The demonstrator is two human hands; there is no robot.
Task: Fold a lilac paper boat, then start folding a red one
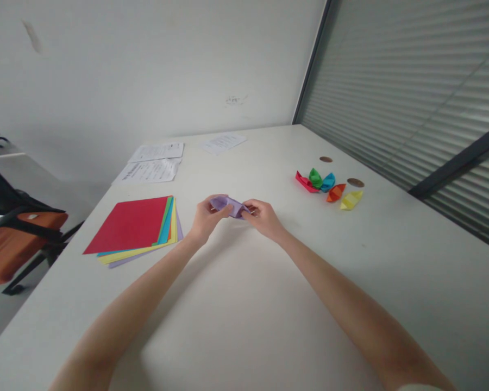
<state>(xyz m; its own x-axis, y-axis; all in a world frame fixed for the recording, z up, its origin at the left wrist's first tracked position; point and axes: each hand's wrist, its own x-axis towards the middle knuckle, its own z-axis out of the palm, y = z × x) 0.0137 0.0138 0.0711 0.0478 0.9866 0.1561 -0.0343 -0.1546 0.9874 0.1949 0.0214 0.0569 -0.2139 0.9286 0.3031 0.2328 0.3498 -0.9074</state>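
A purple folded paper boat (235, 206) is held just above the white table between my two hands. My left hand (207, 218) grips its left end, with the thumb on the near side. At its right end my right hand (264, 218) pinches the paper between thumb and fingers. The fingers behind the paper are partly hidden. To the right sit finished-looking paper boats: red (305, 183), green (315, 178), blue (328, 182), orange (336, 193) and yellow (351, 200).
A fanned stack of coloured paper sheets (128, 225), red on top, lies to the left. Printed pages (150, 169) and another sheet (224, 143) rest farther back. Two round brown discs (355, 183) are near the blinds (407, 81). An orange chair (20, 239) stands left of the table.
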